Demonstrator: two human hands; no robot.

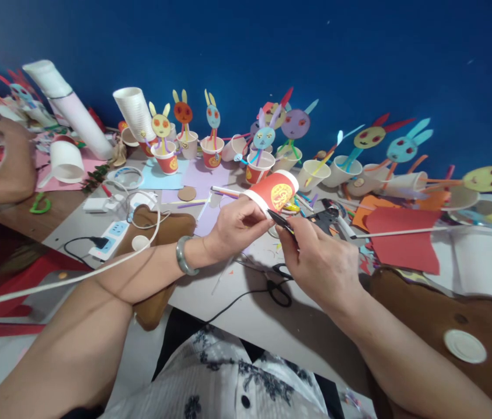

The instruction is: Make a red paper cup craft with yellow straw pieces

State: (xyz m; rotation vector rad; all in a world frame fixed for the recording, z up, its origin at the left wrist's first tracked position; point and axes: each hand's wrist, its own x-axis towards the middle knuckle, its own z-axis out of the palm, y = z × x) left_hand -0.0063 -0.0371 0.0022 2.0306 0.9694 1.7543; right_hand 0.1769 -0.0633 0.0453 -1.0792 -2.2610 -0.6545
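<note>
Red paper cup [273, 192] with a yellow emblem, before a deep blue wall [246, 46]
At the cup's edge, a black tool [279, 220]; right of the cup, a red sheet [403, 250]; left of it, lilac paper [204, 180] and light blue paper [172, 181]; behind it, a light blue rabbit face [264, 138] with lilac ears; nearer than it, a white shirt [223, 378] with dark floral print.

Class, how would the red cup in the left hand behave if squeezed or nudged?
The red cup is probably light, held near one end by the left hand. Its papery-looking wall would likely dent. Laid on its rounded side, it may roll.
</note>
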